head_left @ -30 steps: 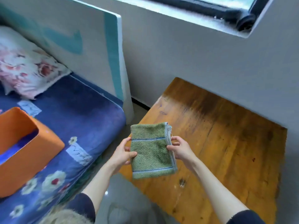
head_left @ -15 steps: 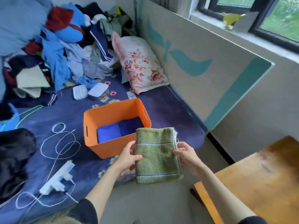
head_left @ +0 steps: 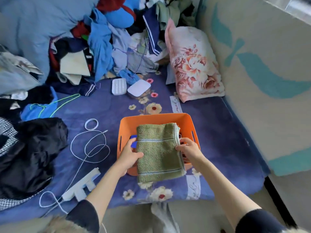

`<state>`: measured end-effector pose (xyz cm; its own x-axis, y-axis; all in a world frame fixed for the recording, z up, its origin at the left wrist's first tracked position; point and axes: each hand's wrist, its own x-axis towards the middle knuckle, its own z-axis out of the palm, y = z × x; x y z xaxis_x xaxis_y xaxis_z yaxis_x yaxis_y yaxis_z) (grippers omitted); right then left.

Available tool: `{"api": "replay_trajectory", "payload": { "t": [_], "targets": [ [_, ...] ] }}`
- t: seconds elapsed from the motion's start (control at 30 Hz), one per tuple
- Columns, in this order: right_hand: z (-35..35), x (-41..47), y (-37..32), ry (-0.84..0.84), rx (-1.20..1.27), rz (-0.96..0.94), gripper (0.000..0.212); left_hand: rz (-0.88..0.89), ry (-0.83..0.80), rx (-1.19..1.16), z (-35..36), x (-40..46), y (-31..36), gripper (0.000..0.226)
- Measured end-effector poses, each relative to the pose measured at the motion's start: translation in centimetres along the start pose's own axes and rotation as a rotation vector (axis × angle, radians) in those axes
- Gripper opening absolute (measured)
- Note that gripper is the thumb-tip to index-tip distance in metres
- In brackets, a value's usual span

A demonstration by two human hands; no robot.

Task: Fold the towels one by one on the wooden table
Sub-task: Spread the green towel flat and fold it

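1. Bed fills the view now, they've turned away from the bench.
2. Orange bin sits near the bed's front edge.
3. Folded green towel hovers right over it, so this one's done, just needs dropping in.
4. Left hand and right hand each pinch a side edge.

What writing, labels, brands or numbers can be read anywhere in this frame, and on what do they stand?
No text here can be read.
White patches printed on the blue floral bedsheet: cursive script, too blurred to read.
Green towel, held at its sides by the left hand and right hand: stripes only, no label showing.
Orange bin: no markings visible.
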<state>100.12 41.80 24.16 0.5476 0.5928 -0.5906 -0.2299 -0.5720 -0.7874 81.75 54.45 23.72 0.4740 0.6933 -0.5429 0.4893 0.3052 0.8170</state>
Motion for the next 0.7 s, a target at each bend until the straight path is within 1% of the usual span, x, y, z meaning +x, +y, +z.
{"api": "replay_trajectory", "payload": {
  "t": [0.17, 0.3, 0.37, 0.43, 0.5, 0.57, 0.7],
  "targets": [
    [2.0, 10.1, -0.6, -0.066, -0.039, 0.119, 0.020, -0.108, 0.076, 0.068, 0.6, 9.2, -0.2, 0.067],
    [3.8, 16.1, 1.1, -0.116, -0.118, 0.245, 0.024, -0.215, 0.132, 0.222, 1.1, 14.4, -2.7, 0.067],
    [4.9, 18.2, 2.6, -0.135, -0.139, 0.314, 0.022, -0.252, 0.152, 0.335, 1.2, 16.2, -4.3, 0.065],
    [6.1, 20.1, 4.2, -0.153, -0.157, 0.367, 0.019, -0.285, 0.178, 0.388, 1.5, 17.6, -6.1, 0.065],
    [7.3, 21.9, 5.8, -0.155, -0.179, 0.391, 0.018, -0.319, 0.182, 0.422, 1.6, 18.9, -7.8, 0.067],
    [8.5, 23.4, 7.2, -0.158, -0.217, 0.401, 0.018, -0.343, 0.163, 0.505, 1.6, 20.0, -9.2, 0.069],
    [10.4, 25.1, 8.8, -0.180, -0.238, 0.421, 0.017, -0.295, 0.218, 0.654, 1.7, 21.2, -10.7, 0.074]
  ]
}}
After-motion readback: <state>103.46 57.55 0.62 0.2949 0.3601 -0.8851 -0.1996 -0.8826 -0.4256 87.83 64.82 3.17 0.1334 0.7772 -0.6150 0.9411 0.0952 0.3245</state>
